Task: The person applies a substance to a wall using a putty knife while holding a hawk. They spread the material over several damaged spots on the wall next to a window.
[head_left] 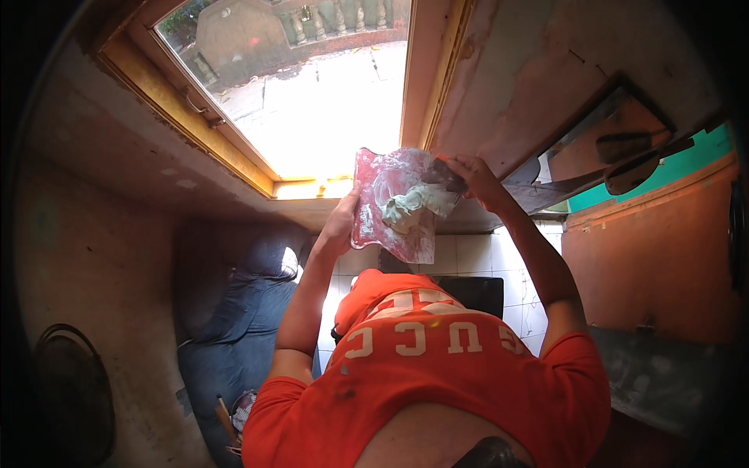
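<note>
The left hand (340,224) grips a paste-laden board (363,228). The right hand (476,178) clasps an orange-handled tool (442,157), its far end indistinct.

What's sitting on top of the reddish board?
A thick, pale lump of paste and whitish smears. The right hand holds something orange at the right side of the reddish board. Covered: the surface beneath the lump, and the board's underside.
</note>
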A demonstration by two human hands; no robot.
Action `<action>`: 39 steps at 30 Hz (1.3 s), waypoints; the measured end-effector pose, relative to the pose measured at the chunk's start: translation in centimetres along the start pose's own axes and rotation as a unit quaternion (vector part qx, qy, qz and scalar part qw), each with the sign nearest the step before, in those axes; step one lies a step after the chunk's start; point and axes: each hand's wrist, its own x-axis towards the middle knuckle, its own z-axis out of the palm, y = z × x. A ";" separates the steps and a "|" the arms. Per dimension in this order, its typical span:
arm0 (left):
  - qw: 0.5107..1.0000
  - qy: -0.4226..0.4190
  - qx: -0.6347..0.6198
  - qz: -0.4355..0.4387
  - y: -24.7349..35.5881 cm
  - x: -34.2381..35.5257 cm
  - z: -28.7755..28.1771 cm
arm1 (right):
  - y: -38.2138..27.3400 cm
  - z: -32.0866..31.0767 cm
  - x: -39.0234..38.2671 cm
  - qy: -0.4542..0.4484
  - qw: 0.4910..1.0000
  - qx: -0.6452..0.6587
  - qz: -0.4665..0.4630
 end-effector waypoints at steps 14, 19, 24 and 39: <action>0.991 -0.064 -0.095 -0.062 0.0 0.0 -0.3 | -0.7 -2.5 -0.1 0.040 0.995 -0.014 -0.090; 0.968 -0.119 0.156 0.155 -0.2 0.0 -0.6 | -1.0 -1.8 -0.5 0.033 0.970 -0.096 -0.221; 0.899 -0.228 0.331 0.171 -0.3 1.3 -3.2 | -0.2 -1.6 0.2 0.032 0.899 -0.207 -0.384; 0.940 -0.250 -0.171 -0.154 -1.3 2.7 -3.9 | -1.2 0.5 -2.7 -0.080 0.847 -0.324 -0.413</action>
